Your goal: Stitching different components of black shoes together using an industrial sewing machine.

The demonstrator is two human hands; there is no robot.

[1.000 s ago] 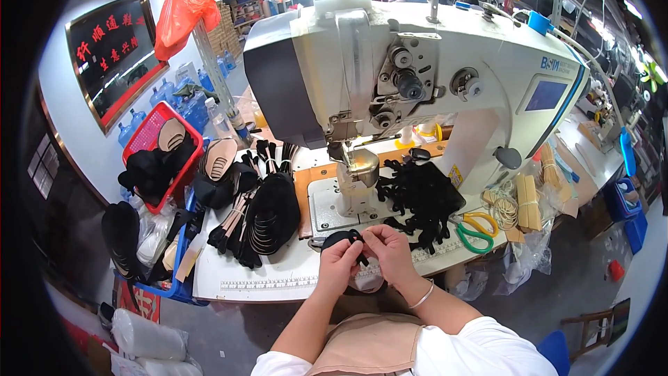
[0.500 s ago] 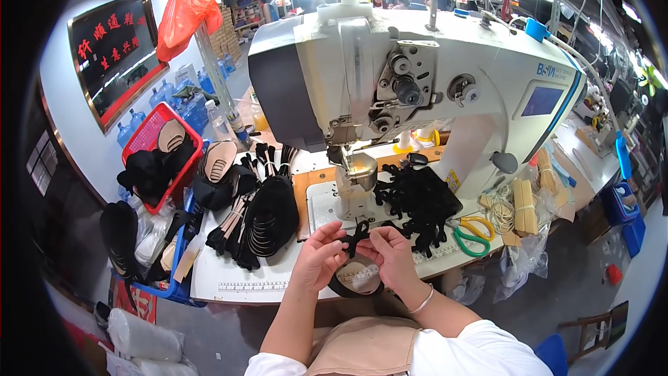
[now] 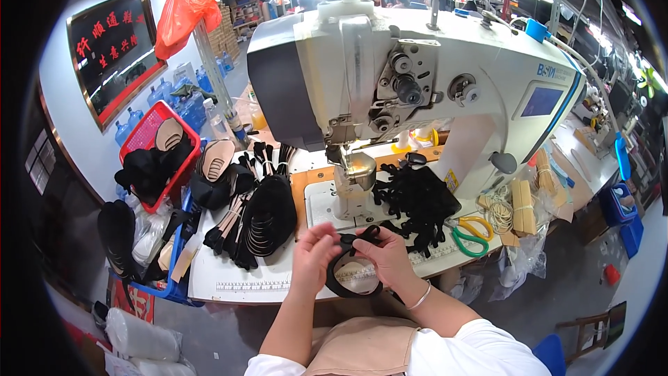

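At the front of the sewing table my right hand (image 3: 384,256) pinches a small black looped fabric piece (image 3: 369,235), like a bow. Close on its left, the fingers of my left hand (image 3: 313,254) are curled and smeared by motion, so their grip cannot be made out. Under both hands lies a black ring-like shoe upper (image 3: 335,280) with a beige inside, at the table's front edge. Beyond them rises a white sewing machine (image 3: 306,90). Right of its post lies a heap of similar black looped pieces (image 3: 417,202).
Green-and-yellow-handled scissors (image 3: 472,237) lie right of the heap. Bundled black shoe parts (image 3: 270,216) cover the table's left side. Further left, a red basket (image 3: 196,160) holds more black parts, near a blue crate (image 3: 182,271). Tan strips (image 3: 523,205) lie at the right.
The looped piece has moved slightly right and tilted in my right hand. My left hand has come slightly left, blurred. More of the black ring-like upper shows below.
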